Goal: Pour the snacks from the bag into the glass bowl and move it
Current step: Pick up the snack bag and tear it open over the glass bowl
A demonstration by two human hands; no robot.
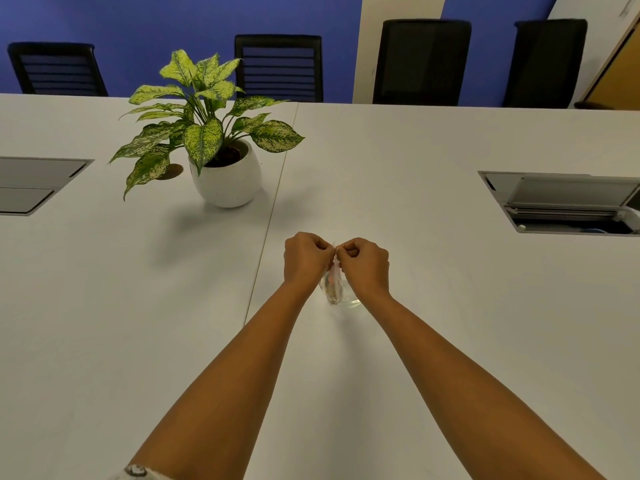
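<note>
A small clear snack bag (pixel 333 285) hangs between my two hands over the white table (pixel 450 306). My left hand (pixel 306 259) and my right hand (pixel 365 265) both pinch its top edge, fingers closed, knuckles almost touching. Brownish snacks show through the lower part of the bag. Right behind and under the bag sits the glass bowl (pixel 350 299); only a clear curved part of it shows past my right wrist. Most of the bowl and the upper bag are hidden by my hands.
A potted plant (pixel 225 174) in a white pot stands at the far left of centre. Recessed cable boxes are set into the table at the left (pixel 31 185) and right (pixel 561 202). Black chairs (pixel 278 67) line the far edge.
</note>
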